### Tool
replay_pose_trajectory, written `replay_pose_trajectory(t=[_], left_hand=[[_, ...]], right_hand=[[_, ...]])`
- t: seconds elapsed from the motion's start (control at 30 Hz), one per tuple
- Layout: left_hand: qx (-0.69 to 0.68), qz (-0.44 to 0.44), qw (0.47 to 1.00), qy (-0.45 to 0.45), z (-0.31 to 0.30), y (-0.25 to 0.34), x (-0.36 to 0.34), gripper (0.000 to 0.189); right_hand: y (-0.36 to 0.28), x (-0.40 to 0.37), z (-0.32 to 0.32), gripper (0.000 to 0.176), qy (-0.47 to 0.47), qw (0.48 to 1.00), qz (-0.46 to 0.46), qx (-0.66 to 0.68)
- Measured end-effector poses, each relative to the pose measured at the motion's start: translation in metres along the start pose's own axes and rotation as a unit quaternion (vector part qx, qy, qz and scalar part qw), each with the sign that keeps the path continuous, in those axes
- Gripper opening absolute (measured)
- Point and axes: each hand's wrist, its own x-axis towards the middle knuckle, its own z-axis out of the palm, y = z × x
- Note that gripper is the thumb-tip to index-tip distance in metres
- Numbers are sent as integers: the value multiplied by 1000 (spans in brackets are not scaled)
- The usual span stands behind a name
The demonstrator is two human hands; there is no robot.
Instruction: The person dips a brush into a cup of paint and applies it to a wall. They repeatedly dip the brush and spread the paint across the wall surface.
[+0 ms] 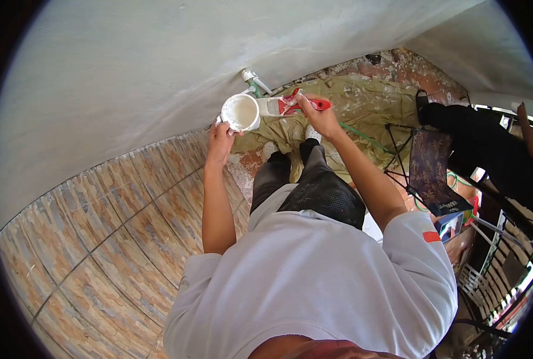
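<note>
My left hand [221, 142] grips a small white cup [240, 112] by its near side, with pale paint or a similar liquid inside. My right hand [319, 115] holds the red handle of a wide paintbrush [283, 107]. The white-smeared head of the brush points left and lies close beside the cup's right side; whether they touch I cannot tell. Just beyond the cup, a white and green pipe [254, 81] sticks out at the foot of the grey wall [128, 78].
A paint-spattered yellowish sheet [368, 99] covers floor around my feet. Stone-patterned tiles [117, 239] spread to the left. On the right are a folding chair [429, 161], a person in dark clothes [488, 143], a green hose [365, 137] and metal railings [500, 257].
</note>
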Motion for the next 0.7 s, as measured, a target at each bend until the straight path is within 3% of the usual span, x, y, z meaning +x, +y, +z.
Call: replay_pose_trajectory(t=[0.1, 0.17, 0.4, 0.5, 0.63, 0.7], left_hand=[[-5, 1, 1000, 15, -7, 0, 4, 12], [-21, 11, 998, -51, -22, -5, 7, 19], [-4, 46, 998, -34, -17, 12, 7, 21], [-10, 70, 997, -40, -21, 22, 11, 21], [-1, 85, 996, -31, -26, 27, 10, 20], [14, 89, 994, -64, -26, 31, 9, 18]], right_hand=[[0, 3, -1, 32, -8, 995, 50, 84], [-15, 1, -5, 32, -18, 998, 32, 58], [-37, 3, -2, 29, 37, 967, 47, 248], [-37, -4, 4, 28, 99, 965, 30, 240], [-17, -18, 24, 28, 147, 980, 17, 131], [-13, -24, 36, 29, 132, 983, 20, 122]])
